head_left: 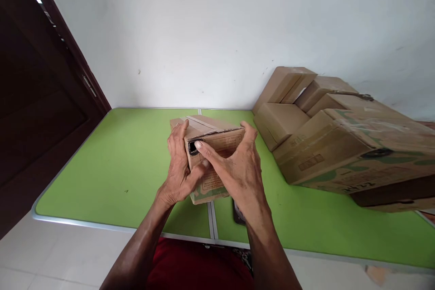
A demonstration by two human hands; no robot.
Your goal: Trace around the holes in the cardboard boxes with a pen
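A small cardboard box (211,183) with printed text and green patches rests on the green table, held between both of my hands. My left hand (180,163) wraps its left side, fingers on the top edge and thumb across the near face. My right hand (238,163) grips the right side, with its thumb reaching over to a small dark hole (193,146) at the upper left corner of the near face. Light tape strips (199,123) run along the top. The box's underside and much of its near face are hidden.
Several cardboard boxes (316,149) are piled on the right side of the green table (112,172), against the white wall. A dark object (238,214), possibly a phone, lies partly under my right forearm. A metal-edged seam crosses the table. A dark door (37,77) stands at left.
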